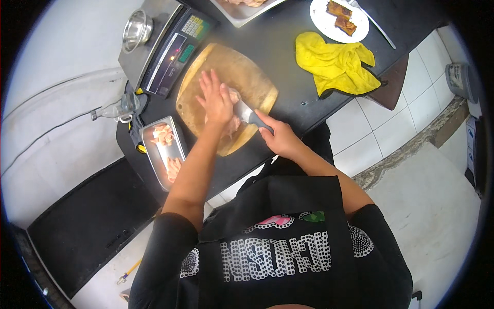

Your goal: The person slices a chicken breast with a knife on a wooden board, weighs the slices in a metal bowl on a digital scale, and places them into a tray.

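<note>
Currently, a knife (242, 109) meets raw meat (233, 127) on a board (253, 80).
The left hand (216, 103) lies palm down with fingers extended, partly covering the meat; whether it grips any is hidden. The right hand (280, 135) is closed around the knife's dark handle, the blade reaching in from the right beside the left hand. The meat sits mid-board, toward the near end. Near the board's left side, a metal tray (163, 152) holds two small heaps of pale pieces; farther up stands a scale (172, 59), a steel bowl (137, 32) on its platform. To the right, a yellow cloth (334, 64) lies crumpled on the black table (288, 92), just below a white plate (321, 21) bearing two browned pieces.
</note>
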`<state>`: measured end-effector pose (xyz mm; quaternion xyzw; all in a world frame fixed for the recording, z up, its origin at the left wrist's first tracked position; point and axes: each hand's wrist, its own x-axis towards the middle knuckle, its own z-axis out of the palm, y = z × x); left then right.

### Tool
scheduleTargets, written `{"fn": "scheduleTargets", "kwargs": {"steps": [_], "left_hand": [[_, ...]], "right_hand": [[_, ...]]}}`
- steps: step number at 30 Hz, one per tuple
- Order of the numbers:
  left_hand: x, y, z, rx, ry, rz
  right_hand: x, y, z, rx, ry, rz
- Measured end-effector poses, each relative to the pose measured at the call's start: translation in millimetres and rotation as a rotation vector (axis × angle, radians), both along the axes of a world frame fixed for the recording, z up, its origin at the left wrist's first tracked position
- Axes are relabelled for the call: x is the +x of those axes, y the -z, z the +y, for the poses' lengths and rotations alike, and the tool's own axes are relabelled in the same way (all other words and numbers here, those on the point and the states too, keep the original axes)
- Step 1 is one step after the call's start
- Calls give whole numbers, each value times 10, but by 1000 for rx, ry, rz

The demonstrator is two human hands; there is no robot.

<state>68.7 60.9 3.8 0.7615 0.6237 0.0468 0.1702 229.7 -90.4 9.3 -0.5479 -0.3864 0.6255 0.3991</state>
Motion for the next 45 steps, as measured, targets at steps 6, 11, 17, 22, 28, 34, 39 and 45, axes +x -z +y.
{"fn": "scheduleTargets", "kwargs": {"steps": [6, 11, 17, 22, 28, 34, 39, 45], "left_hand": [[-4, 2, -20, 32, 20, -22], [-14, 5, -19, 31, 28, -52], [-35, 42, 9, 44, 7, -45], [-355, -47, 191, 73, -59, -445], [-378, -65, -172, 24, -5, -155], [-282, 62, -264, 39, -43, -76], [-265, 48, -229, 5, -45, -79], [-253, 57, -157, 26, -88, -101]], "right_hand": [[-17, 45, -231, 27, -12, -49], [-156, 61, 62, 29, -1, -94], [-217, -79, -191, -114, -51, -42], [-197, 109, -213, 21, 5, 54], [-81, -58, -265, -366, -106, 368], [-290, 103, -411, -96, -42, -184], [-470, 74, -206, -80, -2, -196], [-565, 165, -409, -78, -6, -210]]}}
